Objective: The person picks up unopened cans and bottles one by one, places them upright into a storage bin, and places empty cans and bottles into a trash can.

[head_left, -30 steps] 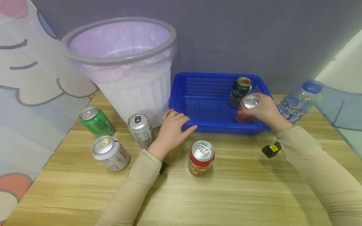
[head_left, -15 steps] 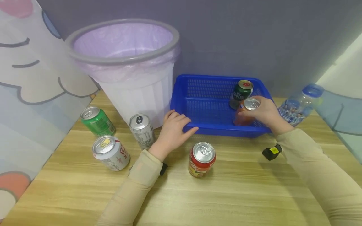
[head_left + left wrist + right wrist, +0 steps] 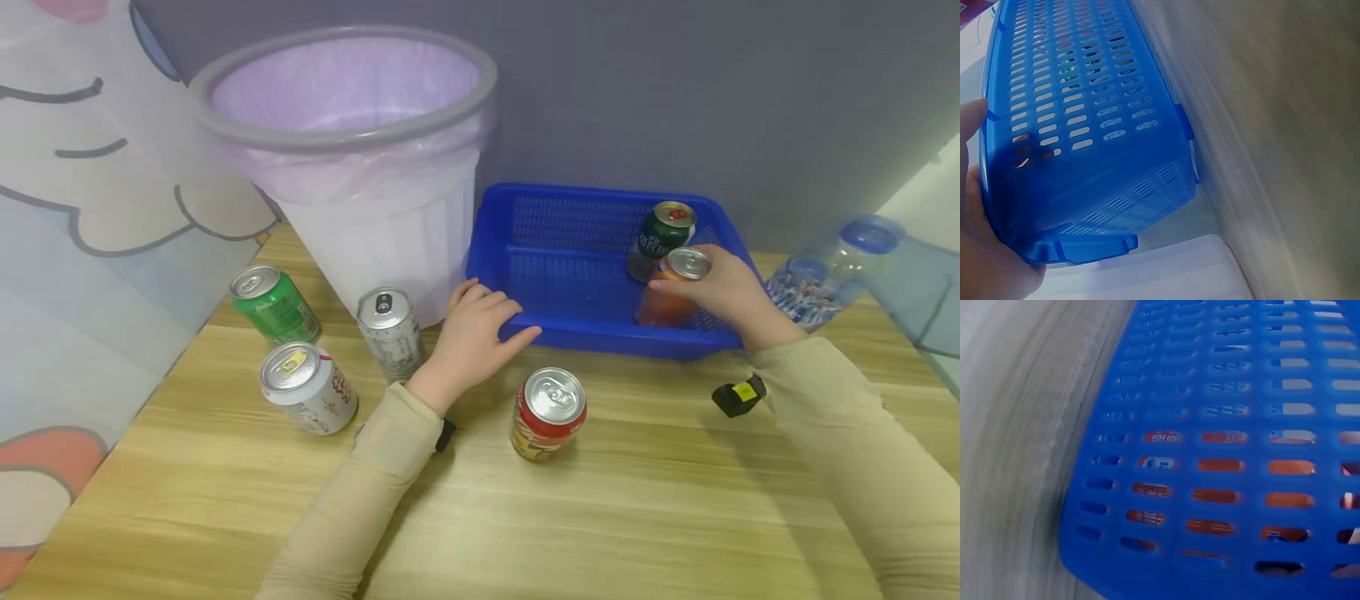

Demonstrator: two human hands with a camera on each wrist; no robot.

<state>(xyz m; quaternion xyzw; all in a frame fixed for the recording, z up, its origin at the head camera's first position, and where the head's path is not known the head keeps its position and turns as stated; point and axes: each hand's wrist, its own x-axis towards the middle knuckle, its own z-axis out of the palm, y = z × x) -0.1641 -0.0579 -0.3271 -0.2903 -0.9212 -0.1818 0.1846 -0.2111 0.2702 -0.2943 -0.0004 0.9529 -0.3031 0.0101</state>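
My right hand [image 3: 723, 287] grips an orange soda can [image 3: 666, 304] near its top. The can stands upright inside the blue plastic basket [image 3: 555, 329], near its right end. Orange patches of the can show through the basket's slots in the right wrist view. Close behind it leans a dark green can [image 3: 660, 237]. My left hand [image 3: 480, 333] holds the basket's front left corner, fingers over the rim and thumb along the front. The left wrist view shows the thumb [image 3: 971, 119] against the rim. In front of the basket stands a red can [image 3: 549, 417] on the wooden table.
A tall white bin [image 3: 390, 225] with a purple liner stands left of the basket. Near its foot are a silver can [image 3: 393, 337], a green can [image 3: 277, 308] and a white can [image 3: 311, 396]. Right of the basket is a clear bottle [image 3: 817, 283] with a blue cap.
The head view has shifted slightly, so everything appears a little further right. Both hands keep their places, the right on the orange can and the left on the basket corner.
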